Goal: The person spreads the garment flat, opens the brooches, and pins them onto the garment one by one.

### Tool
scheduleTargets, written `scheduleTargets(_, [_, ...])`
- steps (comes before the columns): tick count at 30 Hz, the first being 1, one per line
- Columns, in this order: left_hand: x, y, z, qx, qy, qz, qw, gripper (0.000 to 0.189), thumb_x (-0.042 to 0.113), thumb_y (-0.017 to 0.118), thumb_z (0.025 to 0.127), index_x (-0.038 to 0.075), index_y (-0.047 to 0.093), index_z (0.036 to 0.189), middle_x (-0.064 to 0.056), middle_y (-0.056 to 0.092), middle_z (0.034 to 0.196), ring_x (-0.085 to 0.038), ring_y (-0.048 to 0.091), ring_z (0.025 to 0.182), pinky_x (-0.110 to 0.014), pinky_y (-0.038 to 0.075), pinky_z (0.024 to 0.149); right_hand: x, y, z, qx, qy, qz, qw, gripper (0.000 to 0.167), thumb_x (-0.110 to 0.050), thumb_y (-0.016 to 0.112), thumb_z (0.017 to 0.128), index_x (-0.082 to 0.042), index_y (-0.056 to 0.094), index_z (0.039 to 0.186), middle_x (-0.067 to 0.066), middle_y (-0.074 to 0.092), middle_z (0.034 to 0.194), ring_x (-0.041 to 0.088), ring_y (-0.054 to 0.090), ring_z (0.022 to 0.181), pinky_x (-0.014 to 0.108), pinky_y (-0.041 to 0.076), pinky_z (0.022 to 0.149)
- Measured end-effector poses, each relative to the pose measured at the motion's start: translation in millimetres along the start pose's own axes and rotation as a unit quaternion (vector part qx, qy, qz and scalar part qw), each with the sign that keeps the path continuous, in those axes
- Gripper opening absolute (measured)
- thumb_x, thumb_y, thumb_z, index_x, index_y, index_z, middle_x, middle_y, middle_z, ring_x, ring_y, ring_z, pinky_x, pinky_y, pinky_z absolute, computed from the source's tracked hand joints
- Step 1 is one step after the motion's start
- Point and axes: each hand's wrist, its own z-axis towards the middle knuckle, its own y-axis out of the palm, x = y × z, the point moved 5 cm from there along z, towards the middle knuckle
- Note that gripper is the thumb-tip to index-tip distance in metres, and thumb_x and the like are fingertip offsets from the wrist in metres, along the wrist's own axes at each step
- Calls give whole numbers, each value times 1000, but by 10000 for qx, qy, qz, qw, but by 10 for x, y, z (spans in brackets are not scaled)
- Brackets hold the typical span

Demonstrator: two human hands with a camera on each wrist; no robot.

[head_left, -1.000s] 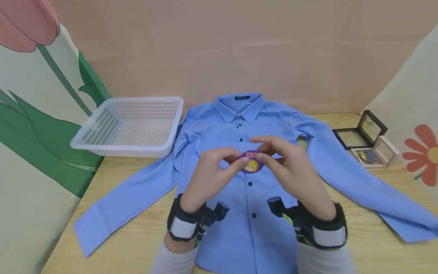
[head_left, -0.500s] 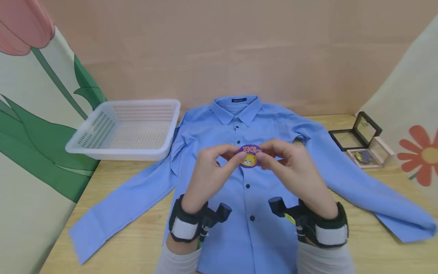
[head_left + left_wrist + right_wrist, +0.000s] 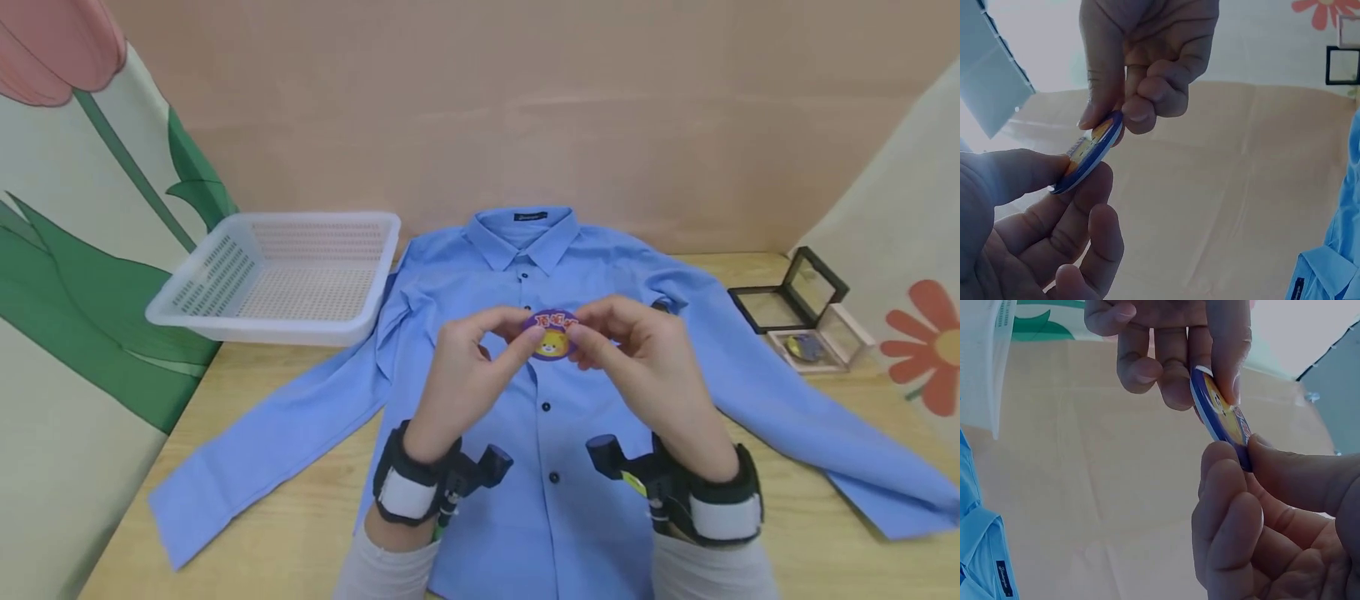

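Observation:
A round purple badge (image 3: 552, 337) with red lettering and a yellow cartoon animal is held between both hands, above the blue shirt (image 3: 495, 500). My left hand (image 3: 468, 375) pinches its left edge between thumb and index finger. On the opposite edge, my right hand (image 3: 648, 375) grips it the same way. Both wrist views show the badge nearly edge-on, a thumb of each hand on its printed face; its back is mostly hidden. The shirt lies face up, collar away from me, sleeves spread, dark buttons down the front.
A white perforated basket (image 3: 375, 329) stands at the back left, beside a shirt sleeve. At the right are an open black-framed case (image 3: 813, 321) and an open pale case (image 3: 840, 342) with a round item inside. The wooden table (image 3: 300, 533) shows around the shirt.
Both hands have raised the badge slightly in the head view and tilted it, so more of its lettering shows. The right fingers have curled in closer behind it. The shirt stays put.

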Motion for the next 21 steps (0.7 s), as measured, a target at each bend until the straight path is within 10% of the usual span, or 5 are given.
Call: scheduleTargets(21, [-64, -31, 27, 766, 127, -267, 9966, 18, 13, 71, 92, 4, 63, 105, -10, 71, 93, -17, 67, 80, -24, 51, 50, -69, 138, 11, 596, -548, 377, 9960, 8, 2, 69, 90, 4, 69, 97, 12, 70, 86, 5, 65, 77, 18, 58, 64])
